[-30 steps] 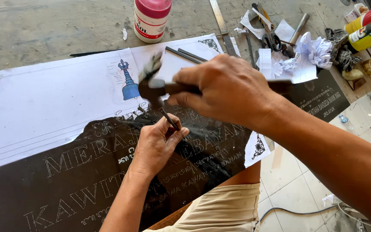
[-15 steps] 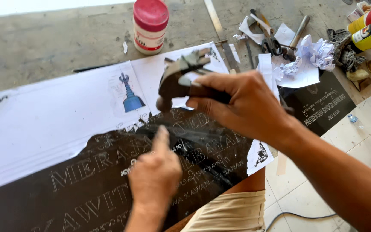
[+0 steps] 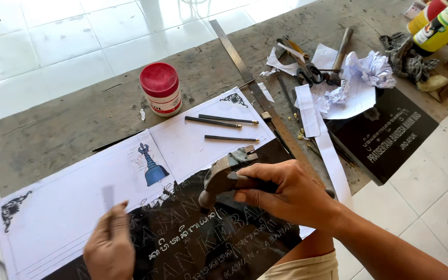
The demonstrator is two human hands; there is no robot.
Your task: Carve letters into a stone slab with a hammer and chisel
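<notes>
Since the earlier frame the left hand had slid left off the letters, its fingers pinching a blurred thin chisel over the white paper, while the right hand gripped the hammer above the near black slab.

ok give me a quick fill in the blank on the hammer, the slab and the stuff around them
1. The right hand grips a ____ by its handle.
2. The white jar has a ____ lid.
3. The hammer head is over the ____ slab with pale lettering.
4. Three thin pencils lie on the ____ paper sheet.

Missing words: hammer; red; black; white
</notes>
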